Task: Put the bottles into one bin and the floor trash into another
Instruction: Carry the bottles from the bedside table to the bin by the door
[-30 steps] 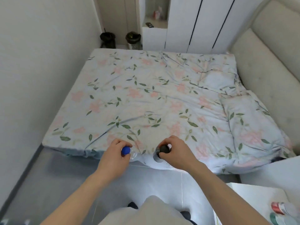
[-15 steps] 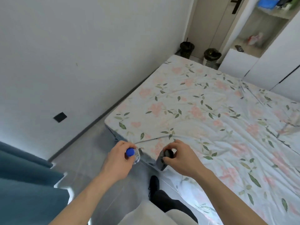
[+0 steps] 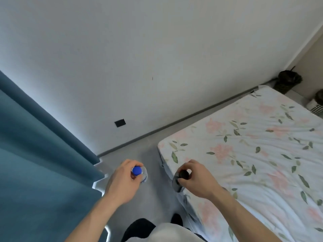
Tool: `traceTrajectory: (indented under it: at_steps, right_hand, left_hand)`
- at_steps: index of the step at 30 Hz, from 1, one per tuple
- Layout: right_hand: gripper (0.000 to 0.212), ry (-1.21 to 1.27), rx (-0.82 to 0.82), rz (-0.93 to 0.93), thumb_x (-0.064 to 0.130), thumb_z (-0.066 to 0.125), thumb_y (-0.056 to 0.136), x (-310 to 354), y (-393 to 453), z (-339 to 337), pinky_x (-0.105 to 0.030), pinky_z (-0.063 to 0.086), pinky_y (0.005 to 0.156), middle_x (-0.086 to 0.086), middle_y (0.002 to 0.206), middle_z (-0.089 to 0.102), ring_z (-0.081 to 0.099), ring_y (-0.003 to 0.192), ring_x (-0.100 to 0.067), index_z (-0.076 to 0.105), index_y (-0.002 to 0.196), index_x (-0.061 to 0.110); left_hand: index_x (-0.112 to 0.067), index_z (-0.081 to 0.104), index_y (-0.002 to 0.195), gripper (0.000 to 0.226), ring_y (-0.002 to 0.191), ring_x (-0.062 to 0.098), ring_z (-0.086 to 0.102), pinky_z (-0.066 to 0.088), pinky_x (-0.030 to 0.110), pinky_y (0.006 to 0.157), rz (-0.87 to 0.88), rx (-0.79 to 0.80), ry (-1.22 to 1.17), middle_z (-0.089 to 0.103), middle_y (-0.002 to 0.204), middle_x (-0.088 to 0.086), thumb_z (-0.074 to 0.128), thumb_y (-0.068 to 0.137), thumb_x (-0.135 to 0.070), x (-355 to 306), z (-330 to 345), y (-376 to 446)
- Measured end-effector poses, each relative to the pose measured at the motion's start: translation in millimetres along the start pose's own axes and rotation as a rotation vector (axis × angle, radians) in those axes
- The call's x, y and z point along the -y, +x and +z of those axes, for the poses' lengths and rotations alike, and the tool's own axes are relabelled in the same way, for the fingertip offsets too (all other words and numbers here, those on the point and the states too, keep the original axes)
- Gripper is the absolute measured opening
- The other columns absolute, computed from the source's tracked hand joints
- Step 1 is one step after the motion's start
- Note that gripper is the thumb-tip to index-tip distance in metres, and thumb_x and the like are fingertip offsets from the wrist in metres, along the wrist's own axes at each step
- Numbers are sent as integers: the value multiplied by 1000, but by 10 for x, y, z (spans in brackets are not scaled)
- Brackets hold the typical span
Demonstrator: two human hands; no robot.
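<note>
My left hand (image 3: 123, 182) grips a clear bottle with a blue cap (image 3: 137, 170) by its neck, upright above the grey floor. My right hand (image 3: 195, 179) grips a dark bottle with a black cap (image 3: 183, 174) by its top, right at the near corner of the bed. Both bottle bodies are mostly hidden under my hands. Two bins stand far off at the right by the bed's far end: a black bin (image 3: 288, 81) against the wall and a white mesh bin with a dark liner (image 3: 317, 103) beside it.
A bed with a floral sheet (image 3: 253, 154) fills the right side. A grey floor strip (image 3: 152, 149) runs between the bed and the white wall toward the bins. A blue curtain (image 3: 35, 163) hangs at the left. My legs are below.
My view has swung left from the bed toward the wall and curtain. Both hands keep their bottles in front of me, and the bins now sit at the far right.
</note>
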State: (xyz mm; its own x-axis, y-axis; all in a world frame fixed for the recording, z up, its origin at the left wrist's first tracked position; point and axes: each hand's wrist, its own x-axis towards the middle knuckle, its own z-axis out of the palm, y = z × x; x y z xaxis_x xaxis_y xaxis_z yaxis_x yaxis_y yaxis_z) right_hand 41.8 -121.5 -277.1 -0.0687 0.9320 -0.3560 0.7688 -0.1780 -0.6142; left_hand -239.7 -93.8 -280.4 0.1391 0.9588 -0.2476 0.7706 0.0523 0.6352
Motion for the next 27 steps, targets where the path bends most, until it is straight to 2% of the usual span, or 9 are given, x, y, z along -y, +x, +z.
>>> traceTrajectory:
  at_steps: [2,4,7,9,14,19,23,27]
  right_hand:
    - [17,-42,27,-32,42,67,76,163,321,-32,-39,54,83,14,101,57,61,85,-11,69,92,37]
    - [20,-55,38,-60,45,67,74,342,609,-48,-37,54,81,17,99,56,60,83,-9,69,92,38]
    - [18,-71,70,-100,39,70,78,612,1058,-101,-19,47,72,14,100,57,57,78,-3,72,95,34]
    - [16,-74,74,-109,35,71,78,772,1342,-109,-12,39,66,14,100,57,57,77,0,72,94,35]
    - [15,-8,10,-51,37,69,75,1100,1947,-2,-18,48,68,18,99,59,62,75,-2,70,90,40]
    - [15,23,-75,-5,38,72,76,1431,2418,-10,-17,49,69,18,101,58,63,76,-2,69,90,42]
    - [14,46,-119,51,38,73,81,1515,2659,-144,-18,51,68,20,101,56,63,79,-4,69,94,40]
    - [12,57,-152,88,39,71,80,1461,3042,-396,-21,53,70,18,102,58,64,77,-4,68,92,40]
  left_hand:
    - [-43,63,107,23,82,-7,63,56,24,76,-41,-40,-14,55,111,-27,69,90,-28,51,-127,119]
    - [-42,64,105,23,83,-8,62,52,19,73,-61,-76,-31,55,109,-27,70,89,-26,121,-242,234]
    - [-42,64,104,24,84,-8,61,47,13,70,-80,-99,-42,55,108,-27,69,89,-24,255,-434,526]
    - [-42,64,104,24,84,-7,62,48,14,72,-76,-94,-51,55,109,-26,69,89,-23,355,-582,770]
    - [-41,62,108,27,84,-2,63,50,15,77,-31,-36,-34,54,111,-27,68,91,-22,575,-999,1455]
    - [-38,62,110,28,84,-2,62,45,7,74,50,61,-3,53,113,-23,68,91,-19,689,-1412,2244]
    - [-42,61,111,29,80,0,65,56,23,78,110,122,34,54,113,-26,69,89,-24,625,-1573,2797]
    - [-43,61,109,27,79,-1,64,55,24,78,164,120,38,53,111,-28,68,88,-27,414,-1616,3378]
